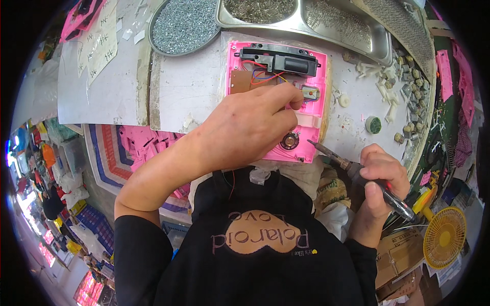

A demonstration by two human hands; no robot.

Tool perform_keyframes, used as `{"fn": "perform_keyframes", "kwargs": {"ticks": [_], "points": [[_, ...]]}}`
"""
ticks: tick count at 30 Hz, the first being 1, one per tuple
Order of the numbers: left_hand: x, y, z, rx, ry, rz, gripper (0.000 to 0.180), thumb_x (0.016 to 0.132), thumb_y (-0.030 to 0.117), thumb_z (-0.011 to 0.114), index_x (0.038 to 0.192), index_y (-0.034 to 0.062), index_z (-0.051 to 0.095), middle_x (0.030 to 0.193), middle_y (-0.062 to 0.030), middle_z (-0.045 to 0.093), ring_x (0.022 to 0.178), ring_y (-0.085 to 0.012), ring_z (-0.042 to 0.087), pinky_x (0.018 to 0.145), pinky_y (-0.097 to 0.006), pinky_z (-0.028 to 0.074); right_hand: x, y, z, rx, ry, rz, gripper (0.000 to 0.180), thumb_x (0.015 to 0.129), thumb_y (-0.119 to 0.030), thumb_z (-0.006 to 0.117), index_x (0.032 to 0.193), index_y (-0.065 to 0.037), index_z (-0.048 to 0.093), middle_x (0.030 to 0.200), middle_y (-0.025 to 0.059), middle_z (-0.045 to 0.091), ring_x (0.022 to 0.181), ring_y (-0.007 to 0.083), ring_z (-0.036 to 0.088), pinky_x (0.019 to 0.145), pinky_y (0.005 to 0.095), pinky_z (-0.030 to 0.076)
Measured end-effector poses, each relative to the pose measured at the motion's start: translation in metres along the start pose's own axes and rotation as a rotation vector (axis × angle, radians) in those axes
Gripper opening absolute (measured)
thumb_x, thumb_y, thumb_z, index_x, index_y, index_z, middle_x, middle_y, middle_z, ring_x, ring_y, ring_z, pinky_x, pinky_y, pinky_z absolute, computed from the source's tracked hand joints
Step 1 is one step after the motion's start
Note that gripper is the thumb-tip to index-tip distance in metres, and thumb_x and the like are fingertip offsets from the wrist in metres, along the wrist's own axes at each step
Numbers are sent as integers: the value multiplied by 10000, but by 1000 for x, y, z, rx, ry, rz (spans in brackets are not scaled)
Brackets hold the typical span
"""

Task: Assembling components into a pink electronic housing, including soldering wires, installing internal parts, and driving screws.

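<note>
An open pink plastic casing [323, 81] lies on the work table in front of me. It holds a black mechanism [293, 64], red and blue wires, a brown board [240, 81] and a round dark part [290, 141]. My left hand [250, 122] reaches across the casing, thumb and fingers pinched beside a small metal-framed part [310, 93] at its right side. Whatever sits between those fingertips is hidden. My right hand [380, 176] grips an electric screwdriver [352, 168]; its thin tip points at the casing's lower right corner.
Across the back stand a round bowl of small screws [185, 25] and a metal tray [301, 24] with small metal parts. Small motors [411, 97], white plastic pieces [390, 97] and a green roll [373, 124] lie at right. Pink parts [140, 143] fill a basket at left. A yellow fan [444, 237] stands lower right.
</note>
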State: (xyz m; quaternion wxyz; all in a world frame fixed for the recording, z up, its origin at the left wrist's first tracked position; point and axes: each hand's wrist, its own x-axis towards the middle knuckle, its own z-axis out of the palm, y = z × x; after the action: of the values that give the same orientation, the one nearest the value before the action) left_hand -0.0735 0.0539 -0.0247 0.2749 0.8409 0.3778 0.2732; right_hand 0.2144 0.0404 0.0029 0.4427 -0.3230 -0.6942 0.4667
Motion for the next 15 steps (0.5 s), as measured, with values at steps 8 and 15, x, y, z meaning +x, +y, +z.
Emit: {"fn": "perform_keyframes", "kwargs": {"ticks": [8,15], "points": [[0,5,-3,35,-41,-24,160,780,68,759,893,76,647,1107,-90,611,937,-276,663,749,-375,562,2,3,1,-14,-57,-6,171,799,-122,686,921,-3,667,635,62,556,527,224,488,594,375,469],[1,5,-3,58,-52,-12,170,760,82,753,892,87,647,1130,-94,615,960,-289,663,761,-379,563,6,10,4,-65,-118,-36,180,787,-96,687,936,4,676,630,64,543,560,241,509,560,352,445]]}}
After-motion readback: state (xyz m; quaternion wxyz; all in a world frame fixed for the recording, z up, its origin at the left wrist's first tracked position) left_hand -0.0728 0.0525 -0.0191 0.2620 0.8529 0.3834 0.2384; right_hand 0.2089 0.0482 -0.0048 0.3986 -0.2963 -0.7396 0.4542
